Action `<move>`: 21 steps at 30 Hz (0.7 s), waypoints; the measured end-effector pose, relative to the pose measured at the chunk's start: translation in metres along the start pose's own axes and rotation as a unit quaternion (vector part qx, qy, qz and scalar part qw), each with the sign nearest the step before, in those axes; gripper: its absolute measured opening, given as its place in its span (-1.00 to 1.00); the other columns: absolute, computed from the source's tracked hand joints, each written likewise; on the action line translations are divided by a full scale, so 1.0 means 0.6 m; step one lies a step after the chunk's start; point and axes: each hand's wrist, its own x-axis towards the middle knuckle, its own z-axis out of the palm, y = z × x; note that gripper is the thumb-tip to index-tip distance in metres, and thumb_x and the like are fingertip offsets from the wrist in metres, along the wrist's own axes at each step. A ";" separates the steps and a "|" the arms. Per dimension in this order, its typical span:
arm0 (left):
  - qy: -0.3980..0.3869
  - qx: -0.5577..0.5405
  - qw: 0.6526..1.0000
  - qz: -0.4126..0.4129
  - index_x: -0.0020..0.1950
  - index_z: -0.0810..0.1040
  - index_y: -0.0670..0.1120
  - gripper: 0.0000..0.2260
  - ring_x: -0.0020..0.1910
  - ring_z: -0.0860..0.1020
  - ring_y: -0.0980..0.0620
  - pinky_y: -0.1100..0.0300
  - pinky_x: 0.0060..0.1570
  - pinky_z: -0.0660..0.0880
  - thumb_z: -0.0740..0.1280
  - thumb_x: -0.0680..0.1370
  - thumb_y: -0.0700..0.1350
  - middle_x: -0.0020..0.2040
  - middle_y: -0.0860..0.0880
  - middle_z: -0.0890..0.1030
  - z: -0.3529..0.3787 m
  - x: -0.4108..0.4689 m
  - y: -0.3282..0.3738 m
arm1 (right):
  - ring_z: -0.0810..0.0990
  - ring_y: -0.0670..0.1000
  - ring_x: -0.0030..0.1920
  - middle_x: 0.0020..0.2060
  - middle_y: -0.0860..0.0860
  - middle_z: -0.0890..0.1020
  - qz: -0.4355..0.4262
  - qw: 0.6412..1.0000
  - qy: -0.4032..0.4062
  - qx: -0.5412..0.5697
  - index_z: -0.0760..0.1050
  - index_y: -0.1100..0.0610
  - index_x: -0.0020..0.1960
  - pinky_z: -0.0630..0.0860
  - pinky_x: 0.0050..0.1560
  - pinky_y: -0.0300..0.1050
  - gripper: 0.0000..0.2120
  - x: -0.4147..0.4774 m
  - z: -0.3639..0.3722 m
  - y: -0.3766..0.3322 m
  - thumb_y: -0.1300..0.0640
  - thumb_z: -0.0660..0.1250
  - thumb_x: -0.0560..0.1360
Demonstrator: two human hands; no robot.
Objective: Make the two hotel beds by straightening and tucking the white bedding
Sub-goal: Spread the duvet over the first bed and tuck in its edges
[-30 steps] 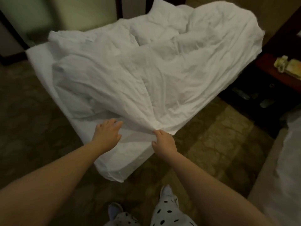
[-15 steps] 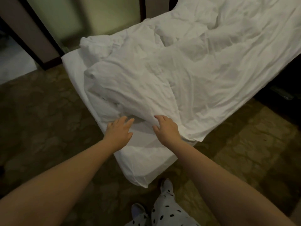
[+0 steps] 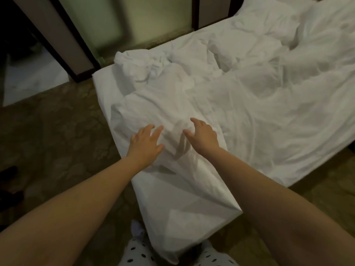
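While the left hand point(image 3: 146, 144) and right hand point(image 3: 203, 136) are side by side, fingers spread and grasping nothing, they are placed at the crumpled white duvet point(image 3: 249, 112) near the foot corner of the bed point(image 3: 104, 83); firm contact cannot be confirmed. The duvet lies bunched across the mattress. Patterned carpet point(image 3: 57, 141) surrounds the bed.
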 end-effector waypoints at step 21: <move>-0.256 -0.353 0.885 0.163 0.56 -0.08 0.01 0.04 0.40 0.32 -0.07 0.11 0.29 0.29 0.45 0.29 0.28 0.49 -0.05 0.25 -0.019 0.416 -0.199 | 0.38 -0.01 -0.35 -0.42 -0.09 0.36 0.155 0.955 0.228 0.106 0.30 0.12 -0.25 0.23 -0.32 -0.17 -0.68 0.208 0.038 -0.208 -0.03 0.25 0.58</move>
